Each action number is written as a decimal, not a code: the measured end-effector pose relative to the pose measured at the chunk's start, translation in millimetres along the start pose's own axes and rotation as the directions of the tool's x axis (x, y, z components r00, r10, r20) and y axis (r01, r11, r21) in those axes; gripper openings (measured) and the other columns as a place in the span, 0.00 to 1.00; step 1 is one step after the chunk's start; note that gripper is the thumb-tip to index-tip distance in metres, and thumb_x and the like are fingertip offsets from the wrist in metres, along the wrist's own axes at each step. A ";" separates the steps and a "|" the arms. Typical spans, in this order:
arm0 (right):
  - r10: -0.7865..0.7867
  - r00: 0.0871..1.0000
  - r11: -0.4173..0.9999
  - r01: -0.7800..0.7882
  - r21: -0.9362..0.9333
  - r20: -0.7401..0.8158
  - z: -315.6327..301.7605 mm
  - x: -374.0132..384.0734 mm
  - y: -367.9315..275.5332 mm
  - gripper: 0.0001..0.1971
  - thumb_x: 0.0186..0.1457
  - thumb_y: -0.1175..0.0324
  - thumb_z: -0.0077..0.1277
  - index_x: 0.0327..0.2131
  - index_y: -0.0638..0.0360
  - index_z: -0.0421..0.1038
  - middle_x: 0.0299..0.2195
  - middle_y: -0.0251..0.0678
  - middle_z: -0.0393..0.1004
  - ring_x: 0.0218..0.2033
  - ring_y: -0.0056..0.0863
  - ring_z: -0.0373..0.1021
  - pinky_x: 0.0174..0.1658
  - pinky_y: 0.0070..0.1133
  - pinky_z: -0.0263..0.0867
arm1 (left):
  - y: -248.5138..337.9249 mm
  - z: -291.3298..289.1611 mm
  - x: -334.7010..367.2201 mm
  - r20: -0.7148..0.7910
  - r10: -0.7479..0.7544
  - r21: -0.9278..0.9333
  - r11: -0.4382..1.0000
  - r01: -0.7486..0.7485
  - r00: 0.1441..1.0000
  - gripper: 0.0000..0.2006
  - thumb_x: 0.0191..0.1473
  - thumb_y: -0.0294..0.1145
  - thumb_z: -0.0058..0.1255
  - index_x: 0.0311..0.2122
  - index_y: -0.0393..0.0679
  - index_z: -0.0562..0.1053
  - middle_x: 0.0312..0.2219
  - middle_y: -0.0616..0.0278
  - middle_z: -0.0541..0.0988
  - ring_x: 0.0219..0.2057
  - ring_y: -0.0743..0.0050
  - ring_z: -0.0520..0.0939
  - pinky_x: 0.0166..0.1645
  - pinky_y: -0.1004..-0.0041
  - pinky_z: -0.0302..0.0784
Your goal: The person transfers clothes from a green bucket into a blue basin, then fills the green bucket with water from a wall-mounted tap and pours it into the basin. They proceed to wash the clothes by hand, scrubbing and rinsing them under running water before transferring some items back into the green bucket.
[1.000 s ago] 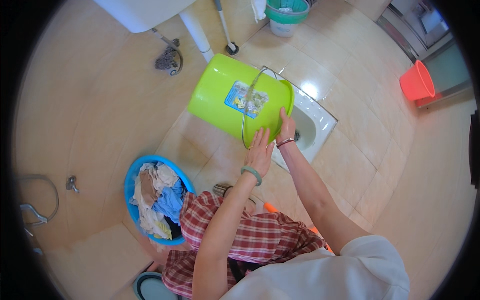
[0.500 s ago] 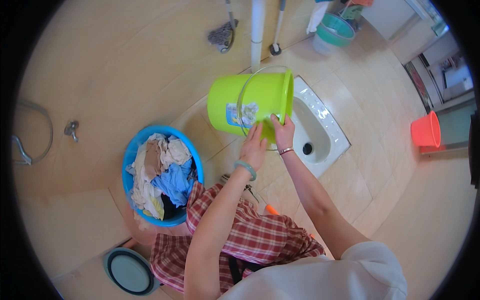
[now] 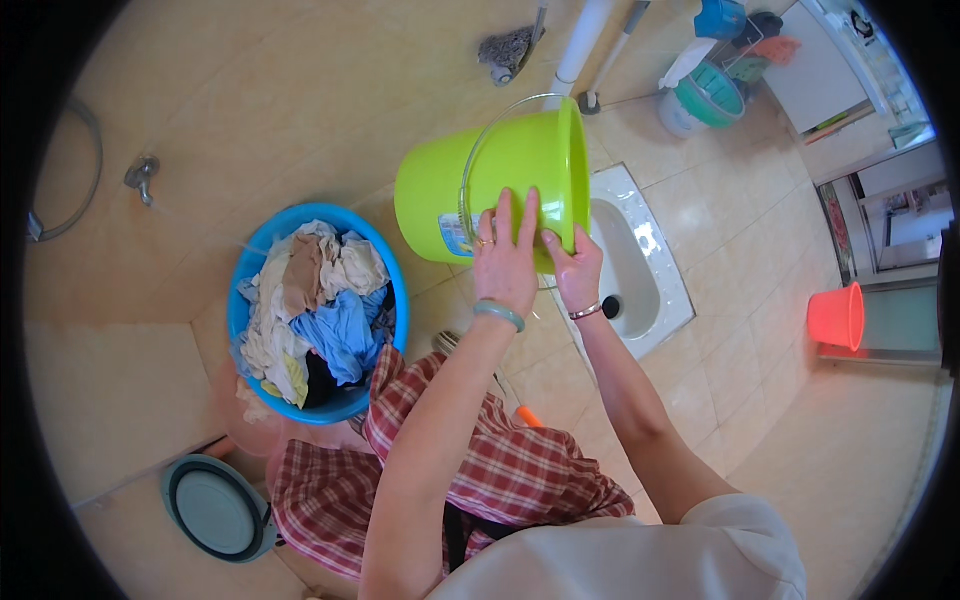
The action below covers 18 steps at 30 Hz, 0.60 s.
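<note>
Green bucket (image 3: 520, 160) is what we have between our two hands in the head view, lifted off the floor and tipped on its side, its mouth turned to the right, toward the white squat toilet (image 3: 672, 270). As far as we can judge, the lifting and tilting are done, while setting it upright or putting it down is not. Its inside is turned from us, so we cannot tell whether anything is left in it. Clothes (image 3: 320, 300) lie heaped in the blue tub (image 3: 402, 300) to the left, with neither hand on them, so nothing there looks in hand at this moment.

As for the grip, our right hand (image 3: 580, 272) is closed at the bucket's rim, the thumb pressed on the outer wall and the other fingers at the mouth, partly hidden. Our left hand (image 3: 508, 265) has its fingers apart, extended along the outer wall below the wire handle (image 3: 487, 130); it braces rather than clamps, we judge. The handle itself stands away from both hands. Nearby we see a wall tap (image 3: 144, 178) and, lower left, a grey basin (image 3: 215, 510).
</note>
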State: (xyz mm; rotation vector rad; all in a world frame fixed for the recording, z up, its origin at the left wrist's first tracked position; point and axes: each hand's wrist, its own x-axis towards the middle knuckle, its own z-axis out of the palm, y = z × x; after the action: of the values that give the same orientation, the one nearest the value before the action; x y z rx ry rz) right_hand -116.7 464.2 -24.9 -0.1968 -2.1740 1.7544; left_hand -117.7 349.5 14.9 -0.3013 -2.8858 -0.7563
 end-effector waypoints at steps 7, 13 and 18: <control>-0.004 0.999 0.998 0.006 0.056 -0.040 1.3 -2.0 -15.0 0.08 0.52 0.71 0.55 0.35 0.65 0.72 0.22 0.28 0.71 0.23 0.14 0.60 0.27 0.16 0.59 | -9.5 3.2 -0.4 -0.098 0.028 -0.179 0.983 -0.046 0.995 0.36 0.46 0.18 0.42 0.63 0.51 0.53 0.61 0.53 0.51 0.56 0.47 0.59 0.58 0.61 0.62; -0.012 1.000 0.996 0.012 0.093 -0.001 -5.6 -1.5 -24.9 0.09 0.53 0.73 0.53 0.37 0.66 0.71 0.26 0.28 0.72 0.27 0.13 0.62 0.31 0.15 0.61 | 5.2 -8.4 -13.1 -0.148 0.121 -0.007 0.992 -0.124 0.981 0.37 0.45 0.17 0.43 0.63 0.53 0.54 0.61 0.52 0.50 0.56 0.49 0.60 0.57 0.61 0.64; -0.096 0.995 0.995 0.096 -0.029 -0.007 2.3 -14.4 -39.1 0.07 0.53 0.72 0.54 0.33 0.66 0.72 0.22 0.27 0.70 0.23 0.13 0.59 0.27 0.15 0.59 | 2.3 -18.7 -5.9 -0.110 -0.061 -0.051 0.997 0.056 0.992 0.37 0.46 0.18 0.43 0.63 0.52 0.51 0.61 0.52 0.51 0.56 0.51 0.60 0.58 0.61 0.62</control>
State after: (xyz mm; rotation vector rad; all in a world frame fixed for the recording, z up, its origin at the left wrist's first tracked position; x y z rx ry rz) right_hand -100.0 448.6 10.0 -0.1044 -2.1663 1.6681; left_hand -109.8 341.2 31.0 -0.1740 -2.7860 -0.8252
